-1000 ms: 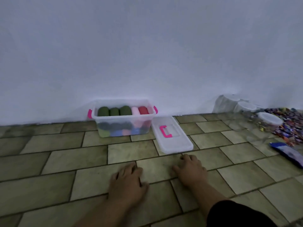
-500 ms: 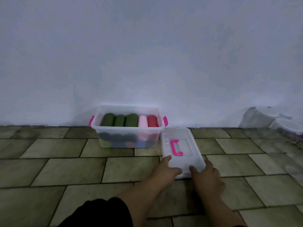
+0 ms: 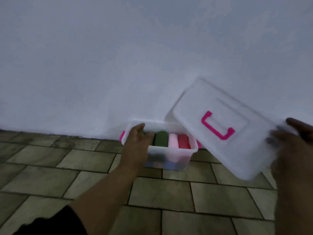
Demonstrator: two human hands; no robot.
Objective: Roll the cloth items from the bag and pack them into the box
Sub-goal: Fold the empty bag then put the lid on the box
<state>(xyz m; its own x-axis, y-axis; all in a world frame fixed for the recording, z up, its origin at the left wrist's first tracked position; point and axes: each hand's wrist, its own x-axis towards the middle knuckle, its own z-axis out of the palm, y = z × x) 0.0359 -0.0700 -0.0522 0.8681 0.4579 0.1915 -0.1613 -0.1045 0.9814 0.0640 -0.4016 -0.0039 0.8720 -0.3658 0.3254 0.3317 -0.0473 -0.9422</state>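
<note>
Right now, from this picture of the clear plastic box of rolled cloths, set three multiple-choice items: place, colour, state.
1. The white plastic lid is: A on the floor; B held up beside the clear plastic box; C shut on the box.
2. Its handle is: A pink; B blue; C black.
3. The right hand: A lies flat on tiles; B grips the lid; C holds a roll.
Answers: B, it hangs tilted in the air; A, a bright pink bar; B, it clasps the lid's edge.

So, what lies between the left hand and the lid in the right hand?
In the head view, the box holds a green roll, a pink roll and a red roll there, side by side.
</note>
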